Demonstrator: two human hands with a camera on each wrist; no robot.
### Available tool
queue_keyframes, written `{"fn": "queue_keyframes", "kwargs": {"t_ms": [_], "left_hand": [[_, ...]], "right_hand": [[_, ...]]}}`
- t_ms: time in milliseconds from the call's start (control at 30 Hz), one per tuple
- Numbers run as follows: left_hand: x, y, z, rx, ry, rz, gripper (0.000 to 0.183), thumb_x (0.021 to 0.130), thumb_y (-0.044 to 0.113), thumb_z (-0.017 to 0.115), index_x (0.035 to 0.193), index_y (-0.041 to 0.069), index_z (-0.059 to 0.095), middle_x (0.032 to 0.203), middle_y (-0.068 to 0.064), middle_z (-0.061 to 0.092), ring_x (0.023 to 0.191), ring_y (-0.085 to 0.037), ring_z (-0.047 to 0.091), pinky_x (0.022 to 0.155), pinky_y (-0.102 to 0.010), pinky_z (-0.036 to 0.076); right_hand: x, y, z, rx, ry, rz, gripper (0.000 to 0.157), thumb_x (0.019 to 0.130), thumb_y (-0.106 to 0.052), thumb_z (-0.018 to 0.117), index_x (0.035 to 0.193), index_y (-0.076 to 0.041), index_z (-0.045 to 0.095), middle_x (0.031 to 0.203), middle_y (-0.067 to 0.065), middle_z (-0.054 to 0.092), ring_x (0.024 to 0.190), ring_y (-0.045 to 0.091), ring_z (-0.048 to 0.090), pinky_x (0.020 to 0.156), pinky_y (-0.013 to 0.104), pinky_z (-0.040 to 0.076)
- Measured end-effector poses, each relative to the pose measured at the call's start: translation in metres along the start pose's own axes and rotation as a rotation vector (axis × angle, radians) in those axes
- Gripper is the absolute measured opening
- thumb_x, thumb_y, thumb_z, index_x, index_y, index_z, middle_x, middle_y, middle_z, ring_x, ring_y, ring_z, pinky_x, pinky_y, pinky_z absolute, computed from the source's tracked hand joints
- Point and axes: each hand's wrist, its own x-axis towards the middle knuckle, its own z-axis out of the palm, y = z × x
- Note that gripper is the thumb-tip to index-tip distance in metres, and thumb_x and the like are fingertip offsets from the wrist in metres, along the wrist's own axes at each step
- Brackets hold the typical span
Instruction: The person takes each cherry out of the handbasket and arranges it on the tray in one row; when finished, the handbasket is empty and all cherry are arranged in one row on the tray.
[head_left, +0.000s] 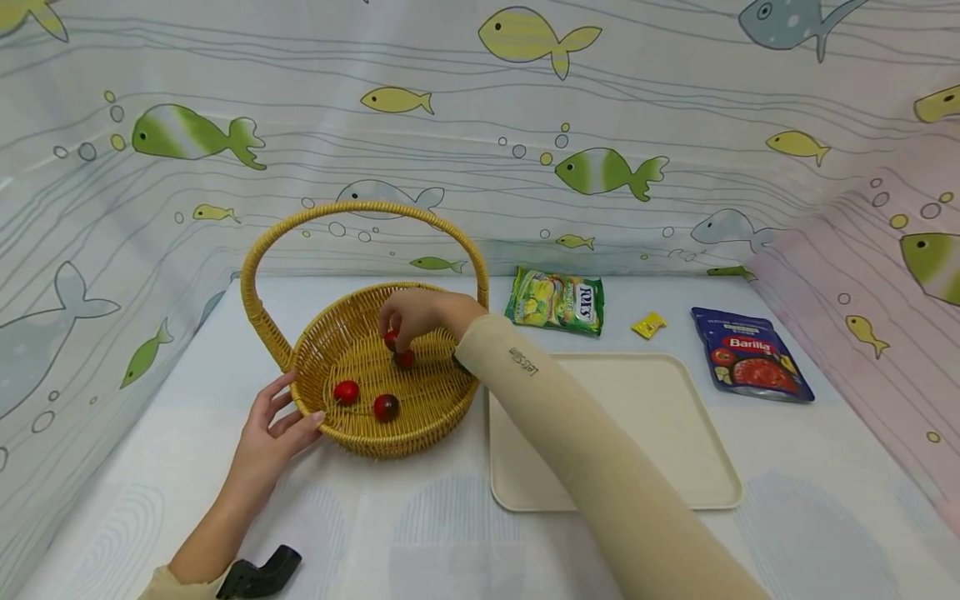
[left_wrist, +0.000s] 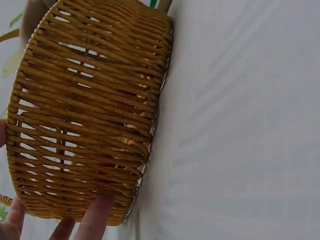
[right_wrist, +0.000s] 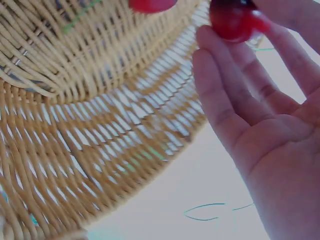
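Observation:
A yellow-brown wicker basket [head_left: 450,421] with a tall arched handle stands left of the middle. My left hand [head_left: 273,425] holds its near left side, thumb on the rim and fingers against the outer wall, as the left wrist view shows with the woven side [left_wrist: 85,115]. Inside the basket, my right hand [head_left: 414,315] pinches a small round red fruit with a dark patch [right_wrist: 231,22]. Just below that lies another red fruit [head_left: 404,360]. Two more, a red fruit [head_left: 347,392] and a dark-red fruit [head_left: 386,407], lie on the basket's floor nearer me.
Right of the basket lies a cream tray [head_left: 637,400], partly under my right forearm. Behind it are a green Fox's candy bag [head_left: 558,302] and a small yellow wrapped candy [head_left: 648,325]. A blue Barilla pouch [head_left: 752,354] lies at far right. Fish-patterned curtain surrounds the table.

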Motion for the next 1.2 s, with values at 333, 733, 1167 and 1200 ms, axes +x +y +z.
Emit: {"fn": "queue_keyframes", "kwargs": {"t_ms": [333, 733, 1167, 1200], "left_hand": [[0.001, 0.001, 0.001, 0.007, 0.005, -0.013, 0.073, 0.092, 0.014, 0.059, 0.148, 0.017, 0.013, 0.146, -0.022, 0.016, 0.115, -0.016, 0.042, 0.076, -0.018, 0.051], [-0.001, 0.002, 0.001, 0.014, 0.008, -0.027, 0.072, 0.092, 0.015, 0.059, 0.148, 0.018, 0.013, 0.146, -0.022, 0.016, 0.115, -0.015, 0.042, 0.075, -0.018, 0.05], [-0.003, 0.001, 0.001, 0.049, 0.009, -0.033, 0.073, 0.092, 0.019, 0.059, 0.148, 0.02, 0.012, 0.147, -0.022, 0.016, 0.119, -0.023, 0.039, 0.076, -0.018, 0.05], [-0.003, 0.001, 0.001, 0.049, 0.011, -0.033, 0.073, 0.092, 0.019, 0.06, 0.148, 0.02, 0.013, 0.147, -0.022, 0.016, 0.119, -0.022, 0.04, 0.076, -0.018, 0.05]], "right_hand": [[-0.03, -0.019, -0.001, -0.175, 0.069, -0.198, 0.031, 0.086, -0.02, 0.068, 0.114, -0.01, 0.062, 0.104, -0.001, 0.058, 0.093, 0.01, 0.052, 0.079, 0.02, 0.043], [-0.087, -0.014, 0.004, -0.233, 0.209, -0.339, 0.029, 0.086, -0.021, 0.068, 0.112, -0.008, 0.064, 0.101, 0.001, 0.057, 0.087, 0.012, 0.052, 0.075, 0.018, 0.042], [-0.132, 0.018, 0.014, -0.198, 0.259, -0.301, 0.026, 0.086, -0.018, 0.068, 0.11, -0.008, 0.065, 0.101, 0.0, 0.057, 0.086, 0.012, 0.053, 0.076, 0.023, 0.046], [-0.134, 0.02, 0.015, -0.196, 0.266, -0.301, 0.026, 0.086, -0.018, 0.068, 0.109, -0.008, 0.065, 0.1, 0.0, 0.057, 0.086, 0.012, 0.053, 0.076, 0.023, 0.047]]}}
